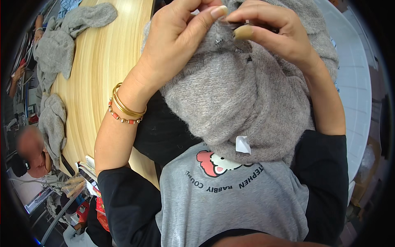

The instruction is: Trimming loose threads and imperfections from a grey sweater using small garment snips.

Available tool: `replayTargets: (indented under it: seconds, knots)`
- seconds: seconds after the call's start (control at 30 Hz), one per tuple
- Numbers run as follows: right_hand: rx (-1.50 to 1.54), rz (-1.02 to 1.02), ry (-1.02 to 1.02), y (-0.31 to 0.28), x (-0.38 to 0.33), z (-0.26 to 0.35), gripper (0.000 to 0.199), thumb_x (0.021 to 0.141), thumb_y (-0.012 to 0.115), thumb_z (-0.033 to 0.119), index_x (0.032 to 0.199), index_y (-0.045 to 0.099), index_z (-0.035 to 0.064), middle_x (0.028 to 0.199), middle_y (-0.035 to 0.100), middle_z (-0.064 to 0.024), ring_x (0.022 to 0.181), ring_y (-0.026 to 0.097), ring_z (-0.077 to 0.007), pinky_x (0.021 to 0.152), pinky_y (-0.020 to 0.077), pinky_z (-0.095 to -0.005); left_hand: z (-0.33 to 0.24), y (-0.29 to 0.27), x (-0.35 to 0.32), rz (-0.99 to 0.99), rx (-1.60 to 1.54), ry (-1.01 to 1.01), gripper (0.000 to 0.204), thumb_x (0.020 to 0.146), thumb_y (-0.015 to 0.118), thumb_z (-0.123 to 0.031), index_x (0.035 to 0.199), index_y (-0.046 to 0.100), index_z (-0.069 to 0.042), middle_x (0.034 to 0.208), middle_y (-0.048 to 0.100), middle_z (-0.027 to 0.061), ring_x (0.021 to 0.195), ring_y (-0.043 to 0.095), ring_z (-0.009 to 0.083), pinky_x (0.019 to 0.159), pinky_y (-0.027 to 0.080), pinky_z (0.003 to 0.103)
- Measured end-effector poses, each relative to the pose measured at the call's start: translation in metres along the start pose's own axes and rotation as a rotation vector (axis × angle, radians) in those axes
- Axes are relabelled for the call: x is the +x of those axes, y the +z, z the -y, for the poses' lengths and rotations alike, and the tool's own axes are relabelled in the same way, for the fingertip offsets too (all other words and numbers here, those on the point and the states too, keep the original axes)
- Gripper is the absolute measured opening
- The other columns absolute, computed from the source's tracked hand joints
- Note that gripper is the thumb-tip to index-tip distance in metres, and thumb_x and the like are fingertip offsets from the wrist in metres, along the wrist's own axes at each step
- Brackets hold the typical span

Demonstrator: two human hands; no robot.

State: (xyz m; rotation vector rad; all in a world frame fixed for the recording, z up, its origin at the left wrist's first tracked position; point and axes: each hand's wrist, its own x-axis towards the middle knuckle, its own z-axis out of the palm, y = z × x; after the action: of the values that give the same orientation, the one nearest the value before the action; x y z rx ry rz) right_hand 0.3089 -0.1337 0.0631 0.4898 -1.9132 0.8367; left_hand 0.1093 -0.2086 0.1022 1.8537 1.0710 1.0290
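A grey knitted garment [230, 94] lies bunched across my lap, its upper part raised toward the top of the view. My left hand [177, 41] pinches the knit between thumb and fingers at the upper edge. Close beside it, the thumb and fingers of my right hand [275, 31] are drawn together at the same spot; whatever thin thing they hold is too small to make out. Small dark shiny bits [219, 42] sit on the knit just below the fingertips. A white label [243, 145] sticks out from the garment's lower part.
A wood-grain table [98, 74] stands at the left, with more grey knitwear [55, 49] along its far left edge. To my right is a pale plastic surface [354, 82] with a curved rim. Other people [35, 152] are at the far left, near bags and papers.
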Motion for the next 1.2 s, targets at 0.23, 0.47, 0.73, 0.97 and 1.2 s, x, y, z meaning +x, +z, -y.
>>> replayTargets:
  seconds: [0.23,0.47,0.73,0.97,1.2]
  knots:
    - [-0.084,-0.058,1.112,0.007,-0.027,0.026,0.032,0.086,0.068,0.023,0.109,0.063,0.0014,0.072,0.054,0.0059,0.062,0.047,-0.0014,0.056,0.0356,-0.0159,0.019,-0.004,0.014,-0.020,-0.461,-0.207,0.014,0.099,0.051,-0.017,0.096,0.058,-0.006,0.076,0.053,-0.0060,0.063,0.041,0.0005,0.055,0.032,0.015]
    - [0.034,-0.530,1.108,-0.054,-0.039,0.041,0.022,0.089,0.065,0.024,0.103,0.063,0.0073,0.059,0.034,0.0124,0.048,0.029,0.0012,0.042,0.0206,-0.0153,0.023,-0.034,0.008,0.007,-0.257,-0.138,0.022,0.100,0.049,-0.022,0.100,0.061,-0.004,0.085,0.058,-0.0034,0.074,0.048,0.0019,0.066,0.036,0.017]
    - [0.033,-0.633,1.104,-0.065,-0.041,0.047,0.026,0.088,0.067,0.024,0.106,0.062,0.0059,0.059,0.033,0.0123,0.047,0.027,0.0008,0.042,0.0215,-0.0146,0.029,-0.033,0.001,-0.009,-0.203,0.019,0.026,0.098,0.051,-0.026,0.107,0.066,-0.006,0.098,0.067,0.0008,0.093,0.059,0.0073,0.084,0.043,0.020]
    - [-0.013,-0.665,1.135,-0.064,-0.041,0.047,0.026,0.088,0.067,0.025,0.104,0.062,0.0047,0.059,0.034,0.0127,0.047,0.028,0.0016,0.045,0.0237,-0.0132,0.040,-0.031,0.004,0.061,-0.089,0.061,0.018,0.091,0.063,-0.014,0.106,0.068,-0.006,0.094,0.066,-0.0015,0.085,0.058,0.0051,0.075,0.045,0.019]
    - [-0.097,-0.427,1.230,-0.060,-0.028,0.051,0.021,0.085,0.069,0.025,0.096,0.063,0.0077,0.060,0.038,0.0129,0.048,0.030,0.0009,0.044,0.0246,-0.0163,0.038,-0.031,0.004,-0.064,0.080,0.235,0.013,0.094,0.059,-0.010,0.101,0.065,-0.002,0.094,0.064,-0.0013,0.089,0.059,0.0044,0.075,0.046,0.017]
